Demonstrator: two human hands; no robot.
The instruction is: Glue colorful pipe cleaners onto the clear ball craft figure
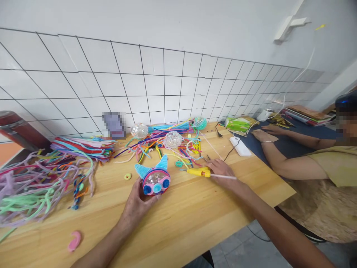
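Note:
My left hand [138,201] is wrapped around the side and underside of a clear decorated ball [156,179]. Two light-blue pointed ears of pipe cleaner top it, and its pink front band carries dark-blue and light-blue discs. To the right, my right hand [221,170] is closed at a yellow hot glue gun [198,171], whose handle my fingers hide. The gun's nozzle points left toward the ball, apart from it, and a white glue stick extends from its back across my wrist. Loose pipe cleaners [192,152] lie just beyond both hands.
Further clear balls [173,140] sit at the back. Pipe-cleaner piles [30,190] cover the left, near a red thermos [23,130]. A pink curved piece [74,241] lies in front. A white power box [240,146] and cord are at right, beside another person's arms [281,160].

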